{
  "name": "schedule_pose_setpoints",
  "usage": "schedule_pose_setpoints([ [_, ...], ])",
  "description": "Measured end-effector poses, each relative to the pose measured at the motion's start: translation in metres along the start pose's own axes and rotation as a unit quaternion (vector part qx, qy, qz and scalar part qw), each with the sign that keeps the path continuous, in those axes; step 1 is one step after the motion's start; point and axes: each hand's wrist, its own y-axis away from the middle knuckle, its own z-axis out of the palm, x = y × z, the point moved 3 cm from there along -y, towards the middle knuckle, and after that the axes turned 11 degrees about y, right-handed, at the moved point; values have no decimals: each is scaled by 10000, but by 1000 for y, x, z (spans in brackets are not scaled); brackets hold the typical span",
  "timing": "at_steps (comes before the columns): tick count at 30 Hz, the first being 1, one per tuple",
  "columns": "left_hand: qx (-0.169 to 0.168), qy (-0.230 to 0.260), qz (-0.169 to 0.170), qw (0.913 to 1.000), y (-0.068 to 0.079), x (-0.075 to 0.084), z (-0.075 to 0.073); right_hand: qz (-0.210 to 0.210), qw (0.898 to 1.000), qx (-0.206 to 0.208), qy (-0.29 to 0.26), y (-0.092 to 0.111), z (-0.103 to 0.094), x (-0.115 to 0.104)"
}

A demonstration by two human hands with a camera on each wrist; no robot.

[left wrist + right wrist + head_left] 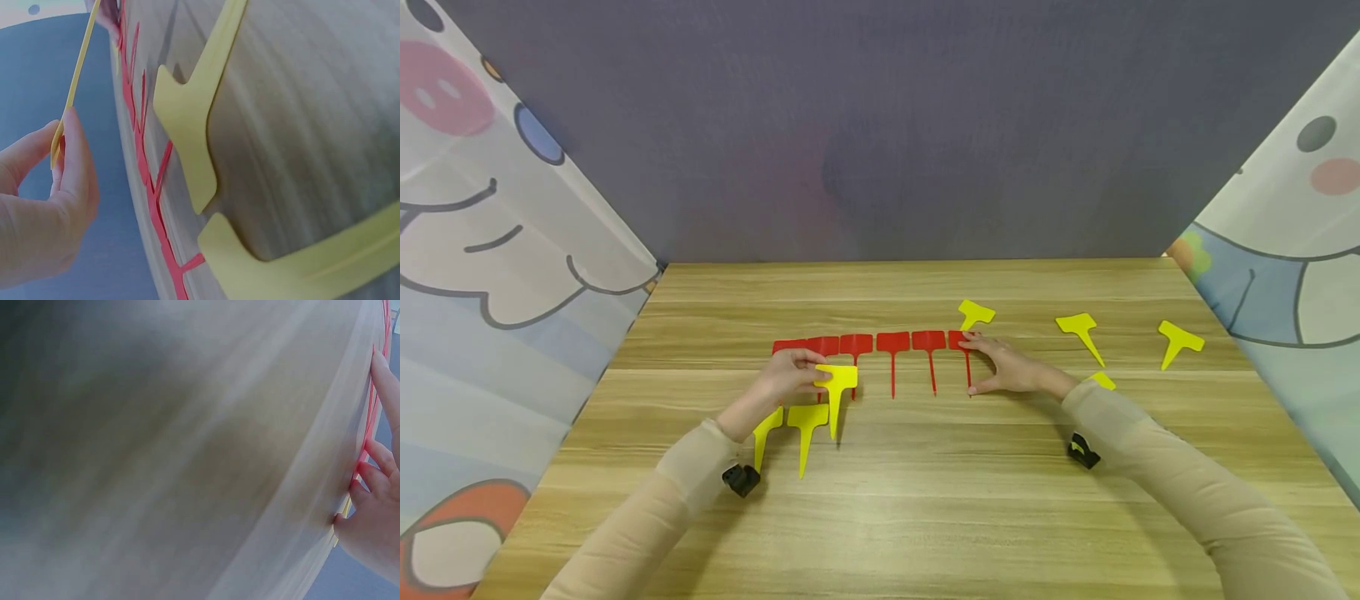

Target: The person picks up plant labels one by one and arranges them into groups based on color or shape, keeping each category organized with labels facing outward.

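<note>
My left hand (782,382) pinches a yellow T-shaped plant label (838,379) by its head, stem pointing down toward the table. The left wrist view shows that label (79,65) edge-on between thumb and fingers. Below it lie two yellow labels, one (807,415) in full view and another (766,427) partly behind the left wrist. Several red plant labels (892,342) form a row, stems toward me; the left hand covers part of its left end. My right hand (1011,368) rests with spread fingers at the rightmost red label (956,340), thumb near its stem tip.
Beyond the right hand lies a yellow label (976,312), partly covered. Two more yellow labels (1078,324) (1180,337) lie at the right, and another (1102,380) shows beside the right sleeve. A grey panel (880,167) stands behind the wooden table (910,517).
</note>
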Motion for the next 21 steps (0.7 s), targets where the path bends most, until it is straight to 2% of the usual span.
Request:
schedule_pose_setpoints([
  [10, -112, 6, -54, 9999, -1, -10, 7, -40, 10000, 26, -11, 0, 0, 0],
  [14, -131, -181, -70, 9997, -1, -13, 10, -51, 10000, 17, 4, 0, 0, 0],
  [17, -216, -297, -51, 9993, -2, -15, 13, -59, 10000, 18, 22, 0, 0, 0],
  [21, -341, -203, -85, 9992, -3, -17, 16, -42, 10000, 18, 7, 0, 0, 0],
])
